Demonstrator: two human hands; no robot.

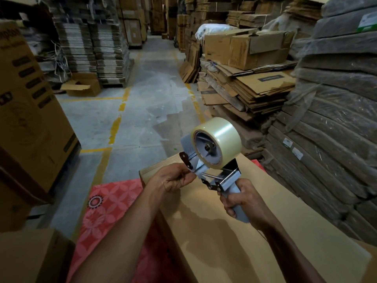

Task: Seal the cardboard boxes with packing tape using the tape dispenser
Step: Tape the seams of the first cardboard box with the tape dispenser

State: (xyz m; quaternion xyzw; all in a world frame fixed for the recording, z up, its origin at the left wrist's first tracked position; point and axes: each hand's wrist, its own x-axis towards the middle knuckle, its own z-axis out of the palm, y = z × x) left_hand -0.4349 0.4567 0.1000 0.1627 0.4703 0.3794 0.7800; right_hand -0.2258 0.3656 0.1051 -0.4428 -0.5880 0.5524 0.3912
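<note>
Nearest, bottom left: plain brown carton, not in hand. Right of it, a red patterned mat on the floor.

Left hand: fingertips pinched together at the front end of the tape dispenser, by its roller and flap. Whether a clear tape end lies between them cannot be told.

Cardboard box: under both hands, long plain face up, no tape visible on it. Probably light and stiff, with edges that dent.

Tape dispenser: held in the air above the box's far end, apart from it. Tape roll: clear, glossy, near full. The film is likely thin and sticky and prone to folding on itself, so take it by the very end.

Right hand: clenched round the grey handle, the proper hold. The cutter at the front is probably sharp.

Far right: wrapped stacks of flattened cardboard.
</note>
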